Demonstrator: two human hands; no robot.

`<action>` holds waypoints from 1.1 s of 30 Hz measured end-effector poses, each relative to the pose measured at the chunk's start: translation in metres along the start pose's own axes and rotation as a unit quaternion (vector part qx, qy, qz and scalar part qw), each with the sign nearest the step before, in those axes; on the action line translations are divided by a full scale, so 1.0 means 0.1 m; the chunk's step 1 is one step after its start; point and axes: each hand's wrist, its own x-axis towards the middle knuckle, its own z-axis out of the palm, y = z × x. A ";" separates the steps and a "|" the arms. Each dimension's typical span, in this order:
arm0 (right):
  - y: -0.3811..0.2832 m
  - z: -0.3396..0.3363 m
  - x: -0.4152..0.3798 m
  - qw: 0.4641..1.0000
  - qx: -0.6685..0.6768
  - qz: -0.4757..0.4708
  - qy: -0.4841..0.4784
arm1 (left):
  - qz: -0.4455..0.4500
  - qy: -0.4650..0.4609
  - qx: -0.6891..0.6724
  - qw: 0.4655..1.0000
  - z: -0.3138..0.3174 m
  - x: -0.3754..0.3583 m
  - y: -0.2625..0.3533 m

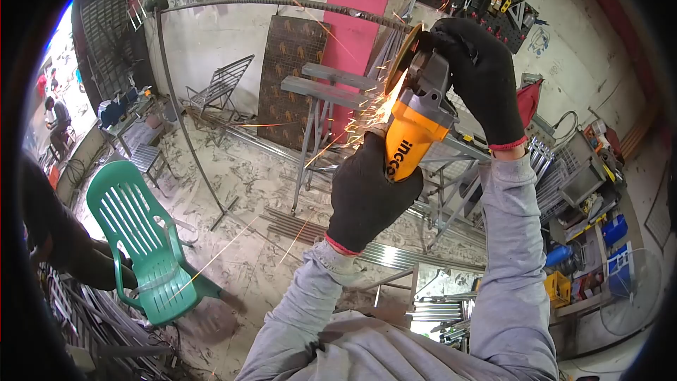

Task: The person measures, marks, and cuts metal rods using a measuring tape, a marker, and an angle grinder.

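An orange and grey angle grinder (417, 130) is raised in front of me, tilted with its head upward. My left hand (370, 194), in a black glove, is wrapped round its orange body. My gloved right hand (483, 70) is closed at the grinder's head; its fingertips and any side handle are hidden. The grinder's thin disc (403, 60) meets the right end of a ribbed steel bar (282, 3), and bright sparks (374, 109) spray down and left. That bar runs leftward as the top of a tall bent frame, whose leg reaches the floor.
A green plastic chair (162, 289) stands at lower left, beside a person's dark-clothed arm (70, 240). Metal trestles (310, 141) stand behind the grinder. Steel tubes (381, 250) lie across the floor. A tool board (486, 0) hangs on the wall; crates and a fan (631, 289) are at right.
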 end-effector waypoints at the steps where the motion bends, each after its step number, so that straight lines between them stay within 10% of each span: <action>1: 0.00 0.00 0.00 1.000 0.003 -0.003 0.003 | 0.021 0.006 -0.007 1.000 0.00 0.01 0.00; 33: 0.01 -0.04 -0.01 1.000 -0.018 -0.021 0.000 | -0.020 -0.006 0.014 1.000 0.04 -0.03 0.04</action>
